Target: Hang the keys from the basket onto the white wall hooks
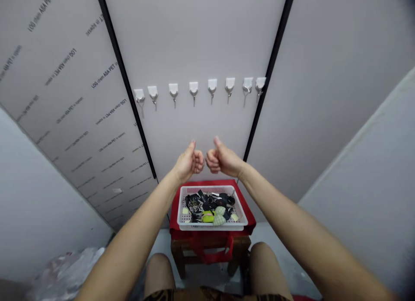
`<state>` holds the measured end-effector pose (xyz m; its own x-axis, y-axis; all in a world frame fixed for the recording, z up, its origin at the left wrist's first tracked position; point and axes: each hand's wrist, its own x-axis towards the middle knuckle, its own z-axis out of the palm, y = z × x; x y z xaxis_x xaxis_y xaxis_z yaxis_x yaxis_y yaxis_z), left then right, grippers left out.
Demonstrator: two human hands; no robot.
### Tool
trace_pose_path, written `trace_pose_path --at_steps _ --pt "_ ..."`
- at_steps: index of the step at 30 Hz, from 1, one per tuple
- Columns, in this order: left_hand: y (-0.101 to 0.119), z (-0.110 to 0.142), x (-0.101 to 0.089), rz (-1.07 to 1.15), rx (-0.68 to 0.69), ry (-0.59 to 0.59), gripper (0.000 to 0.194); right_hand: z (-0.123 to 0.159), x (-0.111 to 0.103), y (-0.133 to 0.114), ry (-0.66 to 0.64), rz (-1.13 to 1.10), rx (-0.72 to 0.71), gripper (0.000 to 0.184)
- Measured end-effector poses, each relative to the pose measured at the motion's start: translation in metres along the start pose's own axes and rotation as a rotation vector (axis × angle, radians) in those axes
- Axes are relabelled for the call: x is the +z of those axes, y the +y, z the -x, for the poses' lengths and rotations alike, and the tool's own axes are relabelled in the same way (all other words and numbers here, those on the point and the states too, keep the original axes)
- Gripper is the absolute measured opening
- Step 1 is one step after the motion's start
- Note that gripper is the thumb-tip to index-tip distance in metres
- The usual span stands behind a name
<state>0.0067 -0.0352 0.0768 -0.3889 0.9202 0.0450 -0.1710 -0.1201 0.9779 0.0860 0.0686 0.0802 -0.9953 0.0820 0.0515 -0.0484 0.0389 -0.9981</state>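
Observation:
My left hand (pixel 190 161) is held up in front of the white panel, its fingers curled into a fist and its thumb pointing up. Facing it, my right hand (pixel 224 157) makes the same thumb-up fist, with a small gap between the two. Nothing shows in either hand. Below them sits a white plastic basket (pixel 181 206) with several keys, dark key fobs and key rings (pixel 210 200) in it. A yellow-green item (pixel 208 216) and a pale green checked fabric bow (pixel 219 216) lie at its near side.
Several white adhesive hooks (pixel 193 88) run in a row across the wall panel (pixel 201 41). The basket stands on a red bag (pixel 248 214) over a wooden stool (pixel 177 251), between my knees. Dark strips (pixel 121 63) border the panel. Clear plastic bags (pixel 69 273) lie at lower left.

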Motion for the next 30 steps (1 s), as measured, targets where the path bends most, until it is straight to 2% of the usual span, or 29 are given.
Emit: trace_pose_path --at_steps 2,5,8,10,13,17,20,22,25,28,30 --pt "-0.035 0.008 -0.011 -0.135 -0.069 0.134 0.04 0.005 0.001 0.037 0.101 0.255 0.089 0.049" --pt "-0.095 0.018 -0.027 -0.428 -0.132 0.331 0.02 0.015 0.002 0.092 0.158 0.689 0.184 0.036" --pt "-0.14 0.022 -0.035 -0.576 -0.132 0.37 0.006 0.021 0.007 0.126 0.212 0.945 0.187 0.027" --pt "-0.156 0.022 -0.035 -0.644 -0.129 0.348 0.008 0.02 0.011 0.135 0.236 1.025 0.19 0.023" --pt "-0.163 0.02 -0.031 -0.654 -0.134 0.326 0.014 0.017 0.014 0.135 0.229 1.001 0.198 0.018" --pt "-0.163 0.023 -0.03 -0.505 -0.12 0.326 0.022 0.025 0.01 0.136 0.255 0.872 0.174 0.032" --pt "-0.163 0.027 -0.029 -0.46 -0.092 0.295 0.025 0.035 0.009 0.144 0.206 0.813 0.159 0.03" --pt "-0.163 0.03 -0.026 -0.504 -0.069 0.279 0.024 0.04 0.01 0.148 0.201 0.775 0.125 0.024" --pt "-0.159 0.037 -0.021 -0.658 -0.005 0.221 0.023 0.041 0.011 0.145 0.258 0.628 0.1 0.022" --pt "-0.15 0.043 -0.017 -0.812 0.108 0.15 0.03 0.04 0.01 0.13 0.327 0.443 0.077 0.022" --pt "-0.144 0.044 -0.017 -0.818 0.172 0.168 0.032 0.039 0.008 0.117 0.364 0.324 0.067 0.023"
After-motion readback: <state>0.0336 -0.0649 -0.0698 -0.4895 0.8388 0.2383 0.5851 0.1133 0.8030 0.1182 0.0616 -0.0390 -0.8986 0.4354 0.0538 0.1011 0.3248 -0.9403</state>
